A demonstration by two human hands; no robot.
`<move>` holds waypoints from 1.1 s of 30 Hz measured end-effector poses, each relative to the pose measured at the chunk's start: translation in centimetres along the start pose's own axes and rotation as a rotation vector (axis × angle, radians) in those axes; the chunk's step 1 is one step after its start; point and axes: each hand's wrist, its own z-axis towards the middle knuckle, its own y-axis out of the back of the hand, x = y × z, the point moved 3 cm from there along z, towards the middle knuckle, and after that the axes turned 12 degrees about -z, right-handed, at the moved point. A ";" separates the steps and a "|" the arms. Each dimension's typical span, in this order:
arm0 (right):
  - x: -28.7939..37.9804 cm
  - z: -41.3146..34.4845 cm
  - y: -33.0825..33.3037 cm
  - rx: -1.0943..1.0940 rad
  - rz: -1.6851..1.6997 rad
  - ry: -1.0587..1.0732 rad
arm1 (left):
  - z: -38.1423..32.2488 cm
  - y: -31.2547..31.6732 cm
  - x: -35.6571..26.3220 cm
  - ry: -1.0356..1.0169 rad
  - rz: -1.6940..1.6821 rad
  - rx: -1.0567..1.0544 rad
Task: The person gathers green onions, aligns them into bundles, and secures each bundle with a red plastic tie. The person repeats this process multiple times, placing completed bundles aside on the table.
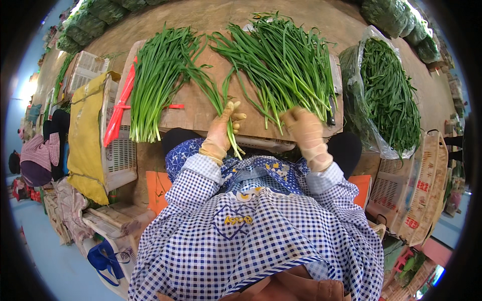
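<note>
Gloved in a thin tan glove, my left hand (223,126) holds a few garlic chive stalks, their pale ends pointing towards me and their leaves reaching up and left. My right hand (304,129), gloved too and slightly blurred, is at the pale ends of the large loose pile of garlic chives (286,64) on the right of the wooden board (188,118); whether it grips any stalks cannot be told. A neater heap of garlic chives (160,82) lies on the board's left side, pale ends towards me.
Red plastic ties (122,107) lie at the board's left edge. A knife (332,109) with a black handle lies at the right edge. Right of the board stands a clear bag of green chives (389,98). Plastic crates (122,158) stand at the left; a person (39,154) is farther left.
</note>
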 end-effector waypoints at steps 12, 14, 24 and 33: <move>4.5 -3.4 -1.5 -0.342 -0.006 0.279 | -1.3 -1.9 0.5 0.094 -0.016 0.113; 5.4 -4.4 -1.9 -0.226 -0.020 0.259 | -0.9 -2.6 1.6 0.139 -0.039 0.179; 1.3 -2.8 -7.2 0.579 1.618 -0.460 | -0.5 -2.4 2.0 0.127 0.017 0.008; 6.0 -7.4 -1.8 0.219 0.549 0.443 | 0.8 -2.7 0.6 0.141 0.252 0.282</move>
